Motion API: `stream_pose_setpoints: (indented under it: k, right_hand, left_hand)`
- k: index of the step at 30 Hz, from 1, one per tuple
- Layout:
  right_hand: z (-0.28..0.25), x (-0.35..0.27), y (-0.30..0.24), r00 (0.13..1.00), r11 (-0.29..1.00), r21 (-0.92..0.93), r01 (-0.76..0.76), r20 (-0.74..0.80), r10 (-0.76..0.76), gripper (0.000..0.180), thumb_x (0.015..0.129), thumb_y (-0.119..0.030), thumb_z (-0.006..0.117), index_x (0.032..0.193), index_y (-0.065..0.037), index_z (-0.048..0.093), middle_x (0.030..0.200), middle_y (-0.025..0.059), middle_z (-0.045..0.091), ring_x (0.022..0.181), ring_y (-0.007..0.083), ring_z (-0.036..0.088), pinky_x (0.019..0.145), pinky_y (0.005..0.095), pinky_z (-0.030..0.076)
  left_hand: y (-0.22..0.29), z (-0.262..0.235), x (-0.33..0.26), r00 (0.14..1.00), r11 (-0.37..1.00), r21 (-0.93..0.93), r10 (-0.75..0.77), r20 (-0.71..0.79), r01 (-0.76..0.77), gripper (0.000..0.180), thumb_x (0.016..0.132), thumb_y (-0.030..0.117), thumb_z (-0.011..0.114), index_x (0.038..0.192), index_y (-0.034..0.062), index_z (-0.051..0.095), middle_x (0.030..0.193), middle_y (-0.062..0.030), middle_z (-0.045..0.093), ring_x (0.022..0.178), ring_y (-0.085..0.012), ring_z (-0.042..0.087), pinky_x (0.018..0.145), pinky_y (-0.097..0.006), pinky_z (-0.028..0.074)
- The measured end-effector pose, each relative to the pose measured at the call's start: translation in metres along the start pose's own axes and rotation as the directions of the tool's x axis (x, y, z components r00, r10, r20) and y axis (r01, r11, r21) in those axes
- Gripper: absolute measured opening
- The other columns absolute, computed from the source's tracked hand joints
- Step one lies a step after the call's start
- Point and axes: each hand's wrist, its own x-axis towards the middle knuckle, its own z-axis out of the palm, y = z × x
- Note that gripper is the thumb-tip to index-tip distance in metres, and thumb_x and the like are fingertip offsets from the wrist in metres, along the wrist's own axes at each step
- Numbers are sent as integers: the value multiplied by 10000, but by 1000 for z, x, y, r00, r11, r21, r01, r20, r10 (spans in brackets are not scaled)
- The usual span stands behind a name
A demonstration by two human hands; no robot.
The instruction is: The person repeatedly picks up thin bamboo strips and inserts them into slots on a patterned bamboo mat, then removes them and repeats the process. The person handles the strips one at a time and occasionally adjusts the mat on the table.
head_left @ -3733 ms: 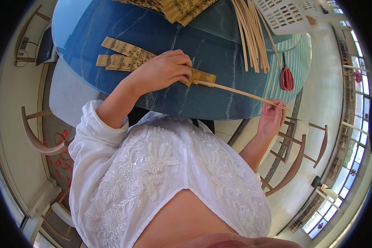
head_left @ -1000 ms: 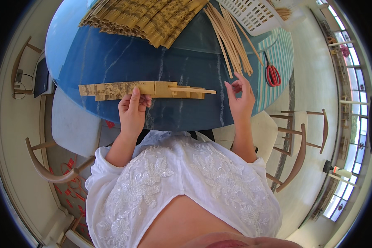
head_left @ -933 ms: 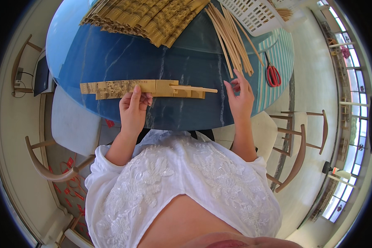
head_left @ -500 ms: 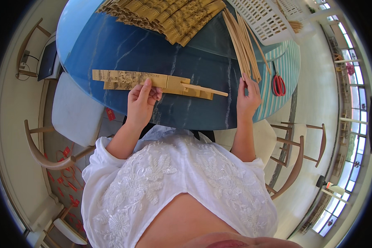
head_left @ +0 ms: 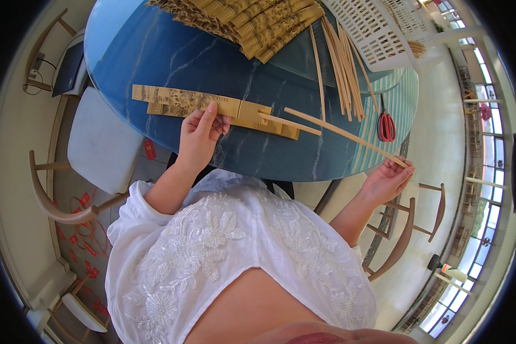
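Note:
My left hand (head_left: 203, 129) is closed on a gold printed paper chopstick sleeve (head_left: 180, 98), thumb on top. A second gold strip lies under it, offset toward me. From the right end of the sleeve a light wooden chopstick (head_left: 297, 124) sticks out. Past the table's right edge, my right hand (head_left: 389, 179) pinches one end of a long wooden chopstick (head_left: 345, 136); its far end points left over the table, just above the sleeve's end. I cannot tell whether more than one stick is in that hand.
A heap of gold paper sleeves (head_left: 258, 26) covers the far side of the blue marbled table (head_left: 172, 51). Loose wooden chopsticks (head_left: 344, 77) lie right of it, beside a white perforated basket (head_left: 378, 40). Red-handled scissors (head_left: 386, 127) rest on a striped cloth (head_left: 404, 117). Chairs (head_left: 100, 137) stand around.
My right hand has picked up a chopstick from beside the loose bunch and moved right and toward me with it. One loose chopstick now lies apart, left of the bunch.

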Motion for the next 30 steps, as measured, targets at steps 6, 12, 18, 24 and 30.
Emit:
stream_pose_setpoints:
  k: [6, 12, 18, 24, 30]
  right_hand:
    - [3, -6, 5, 1000, 996, -84, -23, -16, 22, 222, 955, -257, 457, 895, -48, 503, 747, 52, 502, 640, 106, 405, 597, 233, 346]
    - [7, -4, 9, 1000, 993, -122, 0, -17, -2, 223, 957, -257, 449, 897, -51, 507, 791, 65, 546, 622, 103, 425, 596, 234, 374]
    - [9, -7, 10, 1000, 979, -203, -2, -10, 0, 228, 957, -253, 446, 907, -39, 506, 793, 73, 557, 617, 119, 481, 577, 241, 405]
    - [8, -9, 15, 998, 979, -204, 7, 65, 6, 220, 960, -234, 433, 928, -28, 503, 785, 89, 558, 598, 138, 494, 560, 260, 417]
    - [-6, -1, 11, 972, 960, -234, 151, 212, -101, 195, 955, -202, 434, 961, -20, 506, 733, 91, 542, 584, 147, 477, 536, 266, 406]
  left_hand:
    - [0, -1, 0, 1000, 1000, 2, -1, 14, 1, 222, 940, 168, 495, 818, 1, 576, 748, -91, 603, 678, -139, 561, 631, -251, 457]
    - [-3, -6, 1, 1000, 1000, -16, 7, 27, -7, 209, 942, 161, 490, 838, 1, 576, 752, -98, 605, 676, -144, 565, 628, -253, 460]
    - [-1, -4, 0, 997, 1000, 6, 1, 71, -1, 216, 945, 164, 481, 853, -4, 581, 759, -96, 609, 682, -141, 570, 630, -253, 465]
    - [-2, -6, 0, 998, 1000, -8, -3, 62, 4, 243, 943, 191, 491, 868, -18, 589, 780, -101, 616, 677, -157, 552, 622, -265, 443]
    - [-3, -6, 1, 998, 1000, -18, 14, 66, -13, 240, 943, 192, 489, 870, -14, 589, 769, -97, 614, 672, -155, 550, 615, -263, 438]
